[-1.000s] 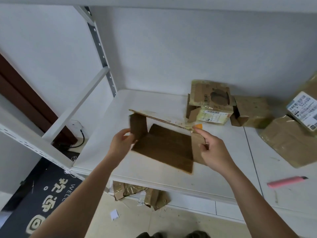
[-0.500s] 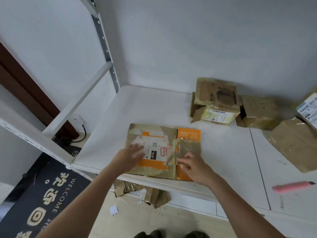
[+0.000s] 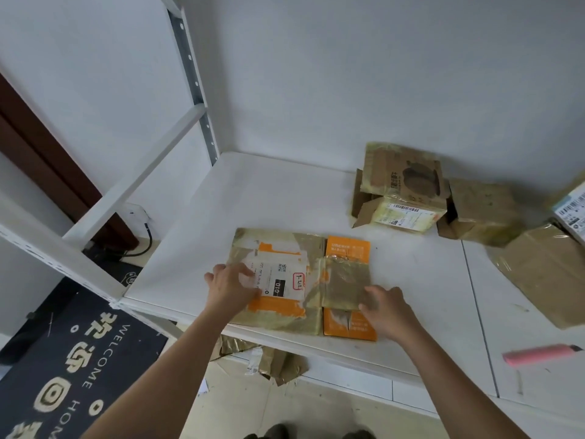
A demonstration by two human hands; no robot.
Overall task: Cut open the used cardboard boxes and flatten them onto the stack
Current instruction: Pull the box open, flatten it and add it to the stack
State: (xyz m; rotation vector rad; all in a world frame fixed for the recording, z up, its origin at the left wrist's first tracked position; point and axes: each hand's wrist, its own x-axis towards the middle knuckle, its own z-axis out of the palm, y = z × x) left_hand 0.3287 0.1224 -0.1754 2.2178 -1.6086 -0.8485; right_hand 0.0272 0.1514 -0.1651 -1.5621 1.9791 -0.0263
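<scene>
From the head view, the flattened box point(image 3: 286, 280) lies near the front edge of the white shelf point(image 3: 285, 198), tape-glossy and orange-printed with a white label on top. The left hand point(image 3: 229, 288) presses on its left part with fingers bent over the label, holding nothing; the right hand point(image 3: 387, 312) rests on the folded flap at the right, fingers loosely spread, though I can't quite tell whether the tips hook its edge. It looks light and thin, stiff along the panels but springy at the creases, and the tape would make it slick, so I'd take it by the two outer edges. Unopened boxes point(image 3: 402, 191) wait by the back wall, and the pink cutter point(image 3: 541, 354) sits well apart to the right.
</scene>
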